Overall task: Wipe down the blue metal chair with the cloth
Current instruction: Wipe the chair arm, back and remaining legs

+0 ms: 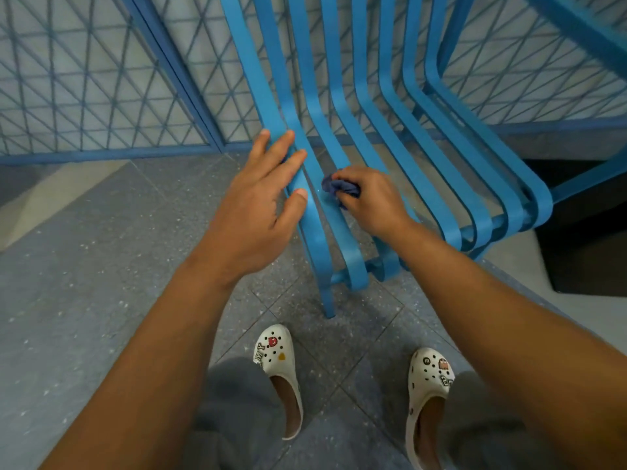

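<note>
The blue metal chair (342, 96) is built of smooth, flat painted slats curving from back into seat; its top runs out of frame. The crumpled dark blue cloth (340, 188) is mostly hidden inside the right hand (368, 200), which clenches it against a slat. The left hand (261, 195), fingers spread straight, seems to rest on the outermost slat.

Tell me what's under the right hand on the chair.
A bunched dark blue cloth, gripped by the right hand against a slat of the blue chair. Only its edge shows past the fingers; the rest, and the slat surface beneath, are covered.
</note>
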The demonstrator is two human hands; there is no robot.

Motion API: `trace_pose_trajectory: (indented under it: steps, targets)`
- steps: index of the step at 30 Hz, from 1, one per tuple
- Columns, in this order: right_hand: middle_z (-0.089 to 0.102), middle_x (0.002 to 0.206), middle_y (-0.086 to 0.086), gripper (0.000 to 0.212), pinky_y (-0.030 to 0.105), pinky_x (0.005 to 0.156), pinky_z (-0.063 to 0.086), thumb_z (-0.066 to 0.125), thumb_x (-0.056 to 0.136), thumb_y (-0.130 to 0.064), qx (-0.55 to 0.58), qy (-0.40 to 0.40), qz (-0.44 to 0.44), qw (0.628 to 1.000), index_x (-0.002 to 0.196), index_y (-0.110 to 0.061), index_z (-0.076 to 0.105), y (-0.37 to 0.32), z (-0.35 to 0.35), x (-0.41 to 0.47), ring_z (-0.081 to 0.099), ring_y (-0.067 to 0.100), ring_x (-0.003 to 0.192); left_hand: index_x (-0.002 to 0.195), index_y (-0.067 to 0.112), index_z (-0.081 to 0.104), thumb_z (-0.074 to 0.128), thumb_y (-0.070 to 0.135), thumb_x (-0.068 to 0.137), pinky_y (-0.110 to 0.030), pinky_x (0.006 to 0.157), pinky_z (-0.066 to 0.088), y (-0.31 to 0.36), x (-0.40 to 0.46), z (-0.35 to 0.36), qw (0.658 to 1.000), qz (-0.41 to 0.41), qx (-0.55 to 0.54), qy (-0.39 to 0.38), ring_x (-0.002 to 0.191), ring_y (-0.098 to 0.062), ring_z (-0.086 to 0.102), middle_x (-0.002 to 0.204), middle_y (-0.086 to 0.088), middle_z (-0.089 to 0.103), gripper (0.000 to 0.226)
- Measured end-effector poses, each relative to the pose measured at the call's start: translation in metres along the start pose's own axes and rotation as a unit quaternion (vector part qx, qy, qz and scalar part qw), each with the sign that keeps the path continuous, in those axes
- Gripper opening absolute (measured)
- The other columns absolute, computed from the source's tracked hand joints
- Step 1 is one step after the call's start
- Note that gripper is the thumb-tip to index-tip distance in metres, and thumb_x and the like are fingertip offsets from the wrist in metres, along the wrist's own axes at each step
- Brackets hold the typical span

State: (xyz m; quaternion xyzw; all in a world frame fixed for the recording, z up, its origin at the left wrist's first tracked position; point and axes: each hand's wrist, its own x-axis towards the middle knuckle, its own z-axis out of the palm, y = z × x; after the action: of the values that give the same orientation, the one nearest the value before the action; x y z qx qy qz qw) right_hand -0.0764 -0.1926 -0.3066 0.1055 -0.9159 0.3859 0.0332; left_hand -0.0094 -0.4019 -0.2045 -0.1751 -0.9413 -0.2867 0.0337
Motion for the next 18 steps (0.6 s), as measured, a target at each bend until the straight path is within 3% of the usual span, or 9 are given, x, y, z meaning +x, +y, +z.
trace_pose_trajectory:
  steps: [2,6,9,11,12,13,15,18]
  targets:
    - [0.073,0.101,-0.007,0.018,0.027,0.074,0.045,0.065,0.087,-0.011,-0.050,-0.024,-0.033,0.998,0.094,-0.024,0.076,0.004,0.017,0.023,0.064,0.017,0.094,0.156,0.014,0.035,0.041,0.031,0.107,-0.029,0.125,0.005,0.002,0.005,0.002,1.000,0.009,0.005,-0.023,0.157,-0.010,-0.003,0.169,0.005,0.017,0.052]
    - [0.068,0.093,-0.006,0.015,0.044,0.075,0.048,0.054,0.091,-0.018,-0.165,-0.058,-0.023,0.984,0.083,-0.025,0.064,0.005,0.044,0.042,0.056,0.026,0.086,0.156,0.012,0.035,0.039,0.031,0.107,-0.024,0.123,0.002,0.005,0.010,0.003,0.999,0.006,-0.008,-0.034,0.157,-0.011,-0.004,0.169,0.004,0.016,0.054]
    - [0.053,0.075,-0.012,0.033,0.035,0.069,0.032,0.052,0.093,-0.011,-0.219,-0.145,-0.075,0.962,0.065,-0.026,0.047,-0.016,0.034,0.036,0.040,0.019,0.081,0.156,0.011,0.035,0.037,0.033,0.105,-0.024,0.123,0.002,0.006,0.010,0.003,0.999,0.002,-0.010,-0.033,0.157,-0.011,-0.004,0.169,0.003,0.017,0.056]
    - [0.048,0.065,-0.017,0.035,0.022,0.062,0.034,0.057,0.094,-0.011,-0.203,-0.198,-0.082,0.955,0.064,-0.029,0.052,-0.023,0.017,0.043,0.047,0.013,0.077,0.156,0.012,0.034,0.036,0.033,0.105,-0.024,0.123,0.002,0.007,0.009,0.003,0.999,0.003,-0.009,-0.033,0.157,-0.011,-0.004,0.169,0.004,0.016,0.056]
    - [0.052,0.063,-0.017,0.030,0.014,0.060,0.037,0.058,0.093,-0.011,-0.196,-0.184,-0.076,0.960,0.068,-0.028,0.059,-0.017,0.013,0.050,0.053,0.011,0.076,0.157,0.013,0.033,0.036,0.033,0.105,-0.024,0.123,0.003,0.007,0.009,0.004,0.999,0.005,-0.011,-0.033,0.156,-0.010,-0.005,0.169,0.004,0.015,0.056]
    - [0.059,0.066,-0.014,0.026,0.014,0.062,0.042,0.057,0.092,-0.010,-0.179,-0.141,-0.052,0.972,0.075,-0.027,0.067,-0.008,0.010,0.057,0.059,0.012,0.077,0.157,0.013,0.033,0.036,0.033,0.106,-0.023,0.123,0.002,0.006,0.008,0.003,0.999,0.005,-0.014,-0.034,0.156,-0.009,-0.005,0.169,0.005,0.015,0.055]
    - [0.069,0.080,-0.005,0.027,0.030,0.072,0.052,0.052,0.088,-0.011,-0.137,-0.071,0.019,0.988,0.083,-0.026,0.073,0.004,0.010,0.060,0.065,0.020,0.084,0.158,0.014,0.032,0.036,0.034,0.106,-0.023,0.123,0.002,0.005,0.008,0.003,0.999,0.003,-0.018,-0.036,0.156,-0.008,-0.007,0.169,0.007,0.013,0.056]
    - [0.070,0.093,-0.010,0.027,0.035,0.076,0.046,0.052,0.092,-0.014,-0.158,-0.135,-0.035,0.978,0.083,-0.032,0.070,-0.002,0.021,0.043,0.061,0.024,0.093,0.158,0.014,0.032,0.038,0.032,0.108,-0.024,0.123,0.002,0.006,0.007,0.003,0.999,0.001,-0.019,-0.037,0.156,-0.007,-0.007,0.169,0.007,0.013,0.053]
